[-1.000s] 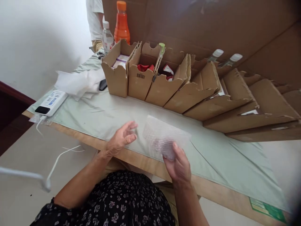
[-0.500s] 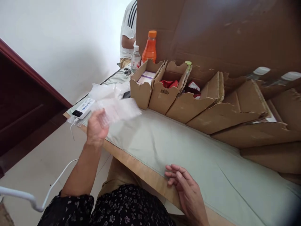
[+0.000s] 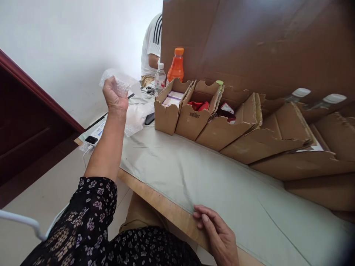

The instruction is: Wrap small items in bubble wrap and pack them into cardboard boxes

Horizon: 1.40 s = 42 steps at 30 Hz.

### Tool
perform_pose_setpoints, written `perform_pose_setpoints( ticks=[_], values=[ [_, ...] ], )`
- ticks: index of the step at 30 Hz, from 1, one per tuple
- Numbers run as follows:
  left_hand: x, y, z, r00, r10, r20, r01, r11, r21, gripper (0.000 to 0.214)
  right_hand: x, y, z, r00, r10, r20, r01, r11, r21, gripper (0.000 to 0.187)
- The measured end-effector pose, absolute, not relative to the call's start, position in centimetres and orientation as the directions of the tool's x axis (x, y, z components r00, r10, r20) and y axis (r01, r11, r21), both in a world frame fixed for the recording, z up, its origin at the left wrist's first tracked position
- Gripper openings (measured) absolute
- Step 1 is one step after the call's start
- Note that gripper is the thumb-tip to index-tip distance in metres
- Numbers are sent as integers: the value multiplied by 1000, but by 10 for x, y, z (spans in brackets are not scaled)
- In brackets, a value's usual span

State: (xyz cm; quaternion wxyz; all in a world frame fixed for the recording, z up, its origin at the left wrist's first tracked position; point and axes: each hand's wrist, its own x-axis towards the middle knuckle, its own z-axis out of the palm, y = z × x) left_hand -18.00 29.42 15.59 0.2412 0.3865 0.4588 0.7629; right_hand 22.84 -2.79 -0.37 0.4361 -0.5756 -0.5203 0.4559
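Observation:
My left hand [image 3: 115,96] is raised over the table's far left end, its fingers closed on a piece of clear bubble wrap [image 3: 133,85]. More bubble wrap [image 3: 135,117] lies on the table just below, beside a dark flat object [image 3: 149,118]. My right hand [image 3: 217,232] rests at the table's near edge with its fingers loosely bent and nothing in them. Under it are the pale green table cover [image 3: 163,159] and the bare wooden edge [image 3: 155,192].
Several cardboard bins [image 3: 166,120] line the table's back; some hold white-and-purple packs [image 3: 172,99] and red items [image 3: 199,106]. Behind stand an orange bottle [image 3: 175,68] and a clear bottle [image 3: 160,78]. A white device with a cable [image 3: 97,133] lies left. A person [image 3: 152,48] sits beyond.
My left hand has lifted the bubble wrap up and away from me, off the table's left end. My right hand has stayed at the table edge, fingers slightly closer together.

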Motion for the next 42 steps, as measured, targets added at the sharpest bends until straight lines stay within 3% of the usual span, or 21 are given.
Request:
perform_pose_setpoints(
  ticks=[2, 7, 10, 13, 15, 17, 20, 22, 24, 29, 40, 42],
  values=[
    [-181, 294, 144, -644, 708, 289, -35, -405, 914, 19, 227, -28, -5, 50, 997, -54, 205, -63, -977, 34],
    [-179, 270, 98, -786, 619, 18, -24, -59, 998, 22, 226, -31, -6, 61, 997, -42, 226, -54, -973, 35],
    [-174, 242, 75, -840, 542, 38, 53, 12, 999, 43, 226, -31, -6, 58, 997, -53, 221, -65, -973, 35],
    [-145, 198, 50, -876, 457, 152, 185, 27, 982, 65, 227, -31, -6, 61, 996, -63, 218, -75, -973, 36],
    [-106, 162, 27, -766, 569, 299, 405, 67, 912, 62, 227, -31, -7, 52, 996, -69, 207, -79, -975, 36],
    [-62, 129, 3, -393, 848, 357, 683, 9, 730, 50, 227, -29, -8, 46, 996, -72, 187, -79, -979, 35],
    [-11, 92, -22, -84, 952, 294, 737, -139, 662, 36, 222, -30, -9, 49, 996, -73, 156, -79, -984, 31],
    [0, 77, -28, 36, 961, 273, 728, -212, 652, 33, 218, -33, -9, 49, 996, -72, 131, -78, -988, 29],
    [-2, 72, -30, 100, 959, 267, 723, -254, 642, 35, 213, -37, -11, 50, 997, -66, 95, -71, -993, 28],
    [-12, 82, -40, 145, 937, 317, 834, -289, 471, 39, 212, -41, -15, 54, 998, -34, 78, -38, -996, 25],
    [-14, 77, -42, 190, 917, 351, 890, -312, 333, 42, 213, -53, -11, 76, 997, 31, 101, 23, -995, 24],
    [-14, 77, -41, 200, 917, 345, 897, -313, 312, 43, 234, -56, 0, 101, 992, 75, 174, 56, -983, 21]
  ],
)
